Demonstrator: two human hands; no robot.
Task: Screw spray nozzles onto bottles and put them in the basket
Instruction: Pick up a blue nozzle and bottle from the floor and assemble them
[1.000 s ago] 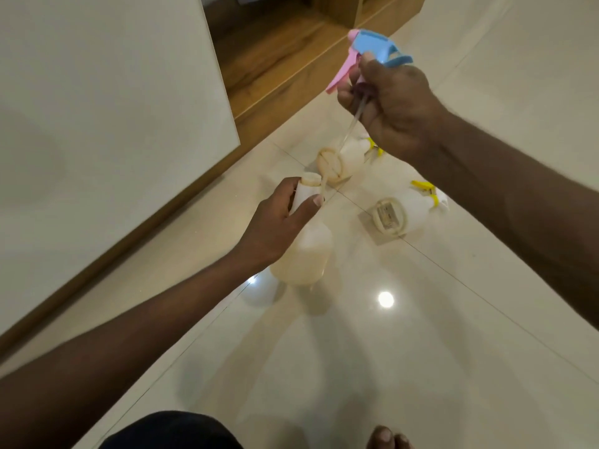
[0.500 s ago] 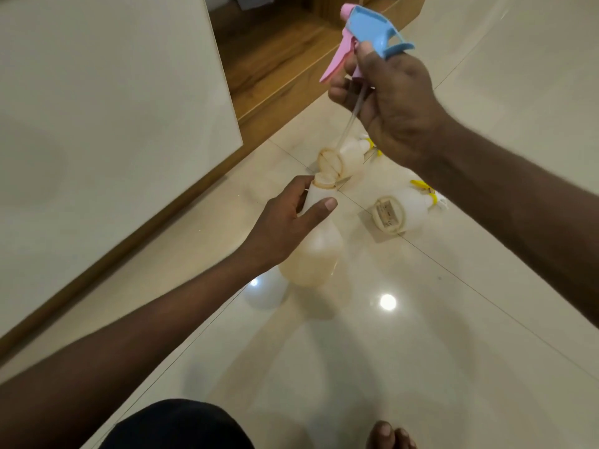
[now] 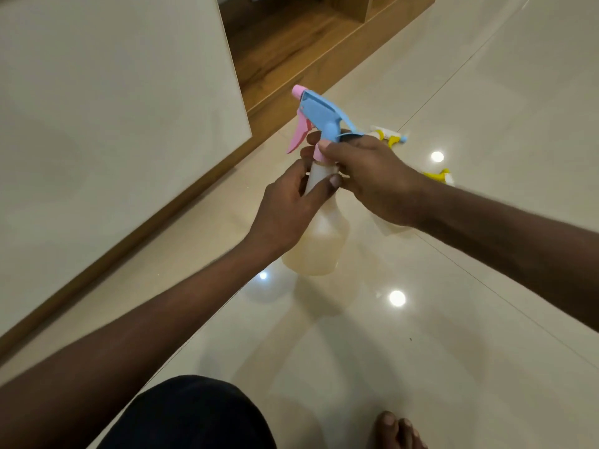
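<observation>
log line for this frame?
phase: seating nozzle | left hand: grips bottle neck | right hand: holds blue-pink nozzle collar | basket: unseen

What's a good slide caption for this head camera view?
Right hand seats blue-pink nozzle on bottle held by left hand.

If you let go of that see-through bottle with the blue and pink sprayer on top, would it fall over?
Probably it could tip. The translucent bottle looks empty, so it is likely light, while the blue and pink spray nozzle sits high and leans to one side. Its base looks broad, which may help. The glossy tile floor looks slippery, so a nudge might slide it.
</observation>
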